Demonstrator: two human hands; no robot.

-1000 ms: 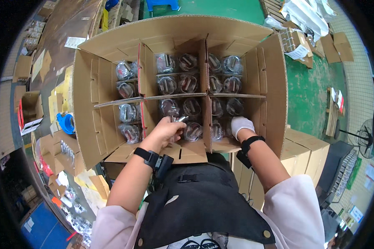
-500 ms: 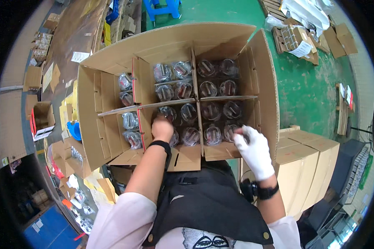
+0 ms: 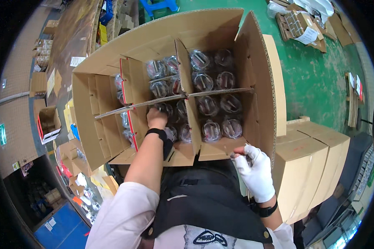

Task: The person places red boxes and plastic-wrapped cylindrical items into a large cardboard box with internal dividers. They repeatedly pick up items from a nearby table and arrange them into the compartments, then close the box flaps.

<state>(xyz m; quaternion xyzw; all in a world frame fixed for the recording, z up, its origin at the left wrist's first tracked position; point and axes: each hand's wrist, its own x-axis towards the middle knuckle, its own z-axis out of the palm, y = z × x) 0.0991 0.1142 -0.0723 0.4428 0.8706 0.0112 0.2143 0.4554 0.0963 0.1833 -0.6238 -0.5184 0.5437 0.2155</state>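
Note:
In front of me is a large open cardboard box (image 3: 253, 54), divided by cardboard partitions (image 3: 183, 66) into compartments. Several round, clear-wrapped items (image 3: 211, 131) stand inside, with metallic and reddish parts showing through the wrap. My bare left hand (image 3: 157, 119) reaches down into the near middle compartment, beside a wrapped round item (image 3: 166, 109); its fingers are mostly hidden. At the near right edge of the box is my right hand (image 3: 255, 172), in a white glove with bare fingertips. Its fingers are curled together around something small and dark that I cannot make out.
Closed cardboard cartons (image 3: 311, 162) stand to the right. A long brown table (image 3: 66, 45) runs along the far left, and a blue stool (image 3: 158, 6) is at the back. Opened boxes and loose packaging (image 3: 85, 195) lie at the left. A loaded pallet (image 3: 301, 27) sits far right.
My right hand has drawn back toward me, from over the near right compartment to the box's near edge. My left hand stays down in the middle compartment. The view has shifted slightly.

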